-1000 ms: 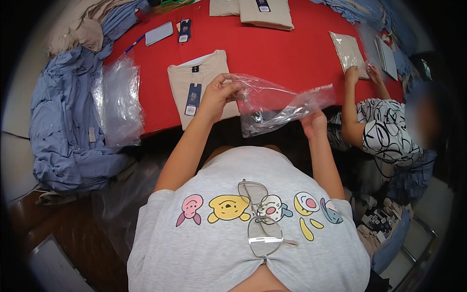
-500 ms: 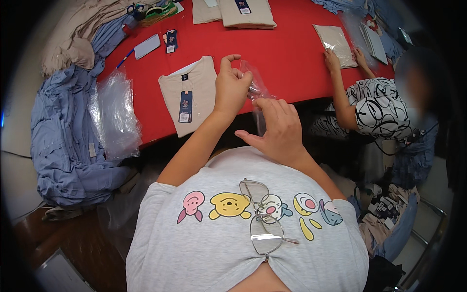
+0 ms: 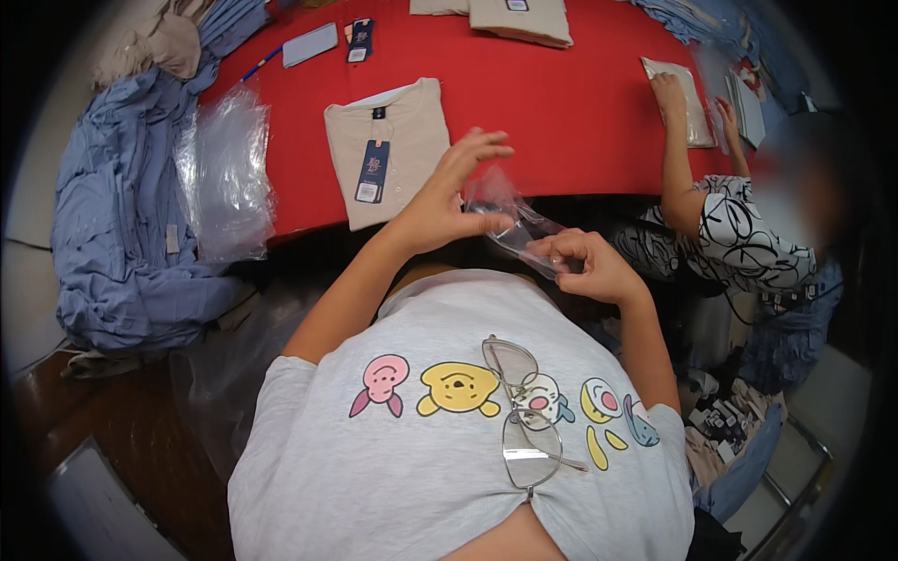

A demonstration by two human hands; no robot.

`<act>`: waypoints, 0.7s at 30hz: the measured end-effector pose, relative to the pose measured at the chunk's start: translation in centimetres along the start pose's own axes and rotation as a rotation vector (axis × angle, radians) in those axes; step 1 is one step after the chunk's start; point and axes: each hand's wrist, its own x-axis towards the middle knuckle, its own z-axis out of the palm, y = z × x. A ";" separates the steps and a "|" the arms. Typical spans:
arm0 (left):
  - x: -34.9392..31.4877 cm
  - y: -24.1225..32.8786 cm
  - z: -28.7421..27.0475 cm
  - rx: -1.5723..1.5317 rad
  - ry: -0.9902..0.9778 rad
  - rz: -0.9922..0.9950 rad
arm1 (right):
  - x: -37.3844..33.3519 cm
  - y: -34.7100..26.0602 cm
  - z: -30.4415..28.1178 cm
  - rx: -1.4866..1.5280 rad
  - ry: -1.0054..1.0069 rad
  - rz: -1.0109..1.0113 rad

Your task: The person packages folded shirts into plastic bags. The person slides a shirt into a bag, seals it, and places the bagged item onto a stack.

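A clear plastic bag (image 3: 530, 232) hangs between my hands in front of my body, at the table's near edge. Pinched fingers of my right hand (image 3: 596, 268) grip its right end. My left hand (image 3: 447, 198) is open, fingers stretched and slightly blurred, with the thumb against the bag; whether the thumb is inside or outside it I cannot tell. Just left of that hand, a folded beige shirt (image 3: 417, 123) with buttons lies on the red table (image 3: 571, 117). On its front rests a dark blue hang tag (image 3: 372, 171).
At the left lie a stack of clear bags (image 3: 229, 178) and heaped blue garments (image 3: 122, 215). Farther back are a white pad (image 3: 310, 44), loose tags (image 3: 359, 40) and folded beige garments (image 3: 524, 21). At the right, a co-worker's hands touch a bagged beige garment (image 3: 693, 112).
My left hand has opened from a pinch, its fingers now stretched out. My right hand has moved right and down and closed on the bag, drawing it out sideways. The view has shifted.
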 end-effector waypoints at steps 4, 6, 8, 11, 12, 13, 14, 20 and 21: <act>-3.4 0.5 -0.4 0.216 -0.381 0.122 | 3.2 2.4 0.8 0.448 -0.288 0.056; -4.5 -1.6 -1.6 0.333 -0.625 -0.075 | 5.0 2.5 1.3 0.589 -0.333 0.108; -6.9 -4.5 -2.0 0.365 -0.693 -0.238 | 6.8 3.3 1.9 0.528 -0.313 0.106; -11.1 -10.0 -2.1 0.401 -0.625 -0.348 | 9.4 6.0 3.5 0.150 -0.372 0.250; -12.1 -11.8 -1.7 0.432 -0.589 -0.373 | 10.7 9.2 4.1 -0.019 -0.384 0.231; -13.5 -13.6 -1.2 0.463 -0.543 -0.411 | 11.6 9.1 4.6 -0.145 -0.378 0.231; -14.6 -14.9 -0.7 0.497 -0.499 -0.444 | 12.4 8.4 5.7 -0.272 -0.364 0.230; -15.1 -17.1 -1.2 0.336 -0.178 -0.529 | 15.3 7.7 4.7 -0.349 -0.080 0.100; -15.0 -16.9 -1.8 0.282 -0.089 -0.522 | 15.9 7.4 4.1 -0.312 -0.072 0.106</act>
